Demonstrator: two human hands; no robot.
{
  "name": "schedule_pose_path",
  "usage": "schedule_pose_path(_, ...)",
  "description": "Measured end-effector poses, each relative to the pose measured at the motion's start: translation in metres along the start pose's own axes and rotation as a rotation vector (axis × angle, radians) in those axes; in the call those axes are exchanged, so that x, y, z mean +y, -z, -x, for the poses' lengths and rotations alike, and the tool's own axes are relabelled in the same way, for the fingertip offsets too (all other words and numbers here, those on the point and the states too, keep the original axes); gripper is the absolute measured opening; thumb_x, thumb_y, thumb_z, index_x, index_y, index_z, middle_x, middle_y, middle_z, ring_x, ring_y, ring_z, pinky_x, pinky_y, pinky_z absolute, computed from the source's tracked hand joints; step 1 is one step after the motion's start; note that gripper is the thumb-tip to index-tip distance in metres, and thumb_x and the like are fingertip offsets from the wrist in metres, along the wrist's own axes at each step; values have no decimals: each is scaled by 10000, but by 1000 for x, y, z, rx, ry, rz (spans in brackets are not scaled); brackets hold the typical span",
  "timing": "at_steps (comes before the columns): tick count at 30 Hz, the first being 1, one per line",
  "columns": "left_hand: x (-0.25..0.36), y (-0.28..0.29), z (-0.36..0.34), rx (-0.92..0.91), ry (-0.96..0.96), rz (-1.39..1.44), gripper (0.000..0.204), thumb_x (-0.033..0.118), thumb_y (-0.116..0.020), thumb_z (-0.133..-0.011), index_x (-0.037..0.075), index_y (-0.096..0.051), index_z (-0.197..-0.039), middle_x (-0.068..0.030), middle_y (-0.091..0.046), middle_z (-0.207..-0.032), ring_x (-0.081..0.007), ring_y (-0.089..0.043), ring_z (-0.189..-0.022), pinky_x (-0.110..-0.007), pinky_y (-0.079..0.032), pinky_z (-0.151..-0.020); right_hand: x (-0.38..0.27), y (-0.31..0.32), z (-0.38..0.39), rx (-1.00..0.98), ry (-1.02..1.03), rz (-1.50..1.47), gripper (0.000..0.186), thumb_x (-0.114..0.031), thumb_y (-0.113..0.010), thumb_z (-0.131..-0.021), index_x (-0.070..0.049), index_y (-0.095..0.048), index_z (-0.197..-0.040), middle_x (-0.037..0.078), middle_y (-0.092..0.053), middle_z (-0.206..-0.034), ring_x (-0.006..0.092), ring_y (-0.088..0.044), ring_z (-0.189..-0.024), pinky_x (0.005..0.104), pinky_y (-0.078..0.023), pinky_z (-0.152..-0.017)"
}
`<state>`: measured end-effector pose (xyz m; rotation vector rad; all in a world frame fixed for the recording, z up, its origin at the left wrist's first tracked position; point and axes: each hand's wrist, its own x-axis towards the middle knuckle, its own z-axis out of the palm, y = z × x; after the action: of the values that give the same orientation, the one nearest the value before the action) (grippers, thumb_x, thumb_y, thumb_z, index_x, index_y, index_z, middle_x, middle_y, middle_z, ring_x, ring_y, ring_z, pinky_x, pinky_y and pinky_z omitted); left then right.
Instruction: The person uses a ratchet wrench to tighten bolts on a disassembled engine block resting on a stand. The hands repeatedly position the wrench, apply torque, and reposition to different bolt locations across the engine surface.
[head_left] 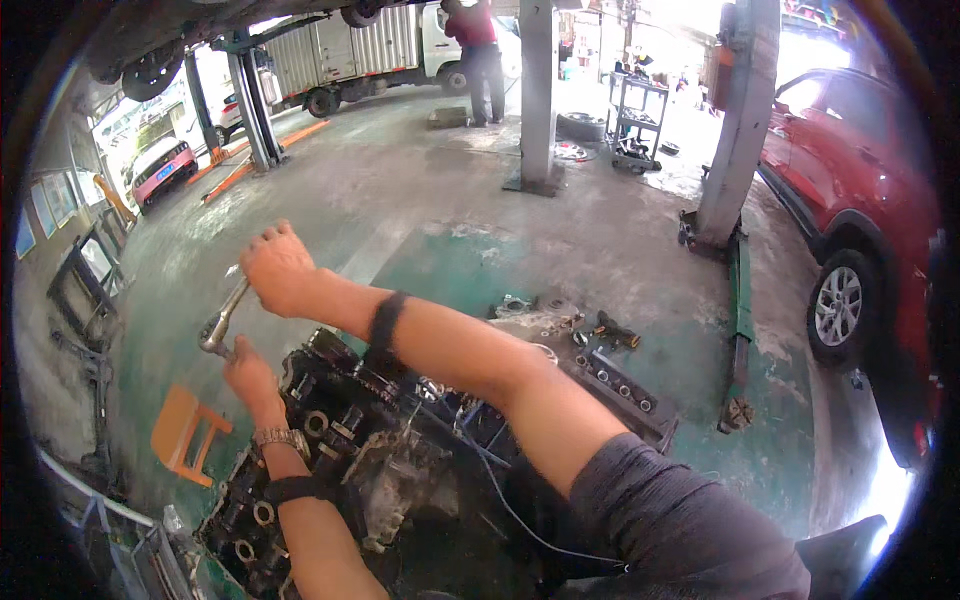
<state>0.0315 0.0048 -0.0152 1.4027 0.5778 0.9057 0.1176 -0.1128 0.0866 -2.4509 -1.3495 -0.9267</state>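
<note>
A ratchet wrench stands at a slant beyond the left end of a dark, oily engine block. My right hand is closed round the upper end of its handle, with my right arm reaching across over the block. Just below the ratchet's head, my left hand is closed, apparently on the part that runs down from the head; the fingers partly hide it. What the lower end of the tool sits on is hidden behind my left hand. Round bores and bearing seats show along the block.
An orange stool stands left of the block. Right of it lie a long metal engine part and loose small parts. Lift posts, a red car, a tool cart, a truck and a person are farther off.
</note>
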Motion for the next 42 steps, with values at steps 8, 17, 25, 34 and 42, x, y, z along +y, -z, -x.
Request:
schedule_pose_path(8, -55, 3, -38, 44, -344, -333, 410, 319, -572, -962, -1, -499, -716, -54, -493, -642, -228, -476, -593, -415, -395, -583, -12, 73, 127, 51, 94, -101, 440, -132, -644, -707, 51, -556, -1097, 132, -626, -846, 298, -643, -765, 394, -517, -618)
schedule_pose_path(17, -95, 69, 3, -185, -779, -875, 370, 295, -555, -962, -42, -560, -808, -159, -574, -743, -320, -538, -676, -445, -411, -636, -87, 113, 161, 291, 282, -182, 555, -149, -599, -730, 185, -526, -1168, 307, -571, -1030, 239, -614, -581, 333, -460, -443)
schedule_pose_path(25, -50, 12, -27, -32, -557, -587, 445, 350, -551, -958, -58, -578, -784, -203, -589, -745, -330, -552, -680, -459, -410, -628, -11, 109, 134, -143, 148, -134, 498, -49, -604, -719, 15, -502, -1202, 168, -627, -1040, 341, -644, -935, 435, -527, -646)
schedule_pose_path(34, -34, 11, -6, -72, -682, -981, 358, 292, -447, -1004, -19, -602, -1090, -185, -578, -699, -378, -569, -686, -489, -429, -676, 19, -1, -8, -14, 25, -11, 277, -92, -631, -721, -96, -642, -998, 124, -645, -1083, 343, -601, -1037, 477, -481, -869)
schedule_pose_path(42, -19, 7, 4, 4, -799, -750, 361, 235, -527, -964, -71, -583, -780, -234, -578, -640, -377, -547, -575, -492, -384, -572, -21, -63, -72, 309, 276, -341, 279, -190, -675, -762, -108, -637, -1026, 103, -619, -1196, 328, -588, -1070, 420, -489, -898)
